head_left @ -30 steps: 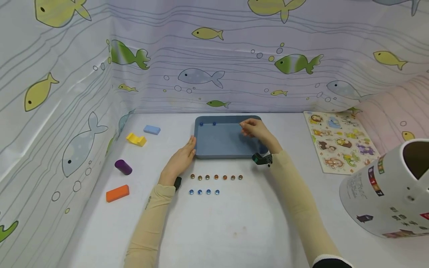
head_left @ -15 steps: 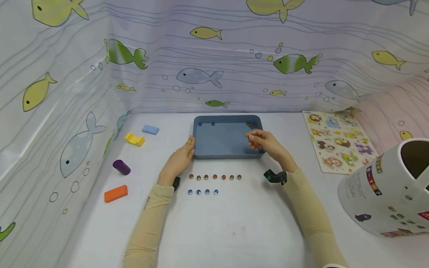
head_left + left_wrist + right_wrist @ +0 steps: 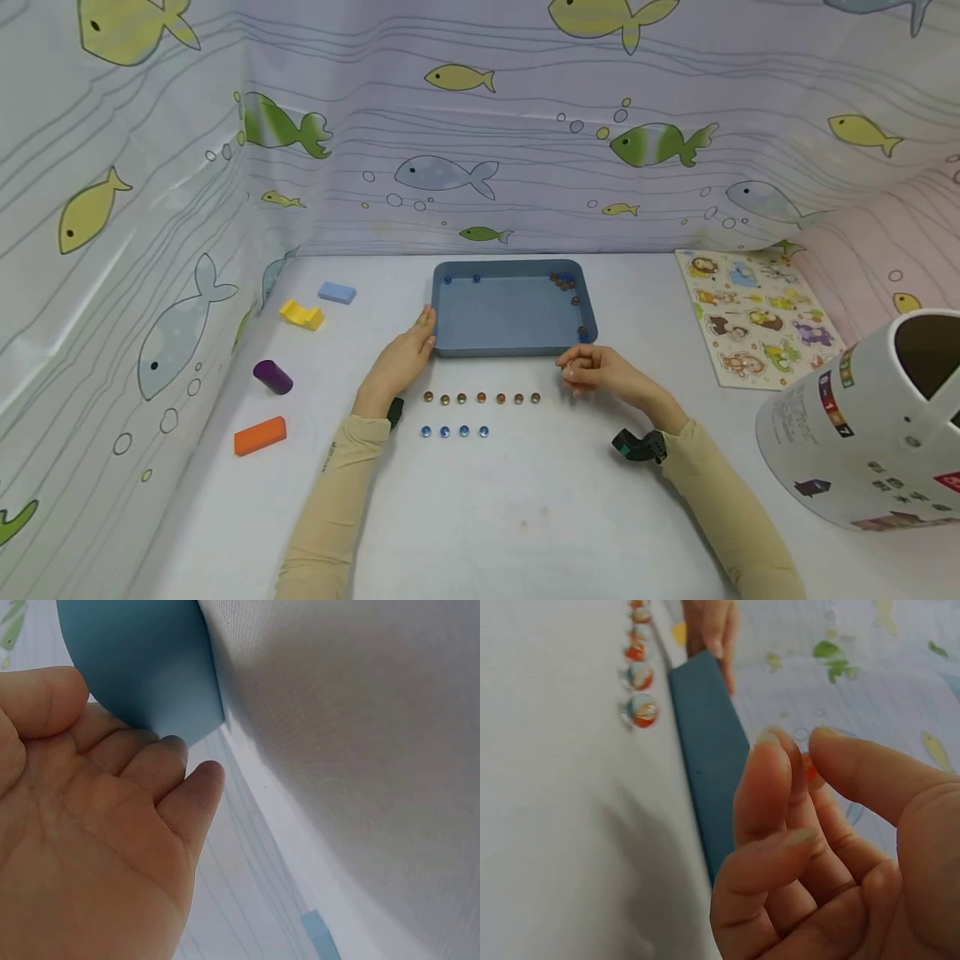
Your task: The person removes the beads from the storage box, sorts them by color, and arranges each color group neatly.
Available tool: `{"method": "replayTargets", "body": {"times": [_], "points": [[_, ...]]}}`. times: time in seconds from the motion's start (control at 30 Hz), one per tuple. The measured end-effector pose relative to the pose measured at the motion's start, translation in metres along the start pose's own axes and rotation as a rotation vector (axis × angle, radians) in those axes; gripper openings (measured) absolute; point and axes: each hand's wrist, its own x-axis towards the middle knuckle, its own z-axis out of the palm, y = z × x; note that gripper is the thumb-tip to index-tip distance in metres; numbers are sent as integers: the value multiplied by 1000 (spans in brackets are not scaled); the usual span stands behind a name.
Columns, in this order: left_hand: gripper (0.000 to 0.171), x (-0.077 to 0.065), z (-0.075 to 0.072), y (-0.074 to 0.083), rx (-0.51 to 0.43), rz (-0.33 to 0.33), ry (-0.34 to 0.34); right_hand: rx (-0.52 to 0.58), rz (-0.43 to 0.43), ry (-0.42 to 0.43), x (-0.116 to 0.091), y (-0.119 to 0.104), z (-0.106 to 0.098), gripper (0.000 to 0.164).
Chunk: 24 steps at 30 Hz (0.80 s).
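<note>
My left hand (image 3: 401, 362) rests with extended fingers against the left side of the blue-grey tray (image 3: 510, 351); in the left wrist view its fingers (image 3: 156, 766) touch the tray's outer wall. In front of the tray's right corner is my right hand (image 3: 600, 373). Between its thumb and fingers shows an orange glass marble (image 3: 810, 771), mostly hidden by the fingertips. Inside the tray, two blue marbles (image 3: 476, 279) lie far left. Brown and blue marbles (image 3: 564, 285) gather at the far right corner, with others down the right side. A row of amber marbles (image 3: 482, 397) and one of blue marbles (image 3: 464, 431) lie in front.
At left are a light blue block (image 3: 337, 292), a yellow block (image 3: 302, 315), a purple cylinder (image 3: 273, 377) and an orange block (image 3: 260, 436). An animal picture board (image 3: 761, 317) lies far right, with a large white container (image 3: 840, 442) nearer. A fish-patterned curtain (image 3: 480, 125) encloses the table.
My right hand has moved from above the tray back toward me and slightly right, uncovering the marbles along the tray's right side. The left hand stays at the tray.
</note>
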Motion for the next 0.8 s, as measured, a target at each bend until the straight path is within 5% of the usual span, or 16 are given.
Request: {"method": "replayTargets", "body": {"times": [0.3, 0.8], "points": [[54, -1, 0, 1, 6, -1, 0, -119, 71, -124, 3, 13, 17, 26], [54, -1, -1, 2, -1, -4, -6, -246, 112, -81, 4, 11, 27, 21]]}}
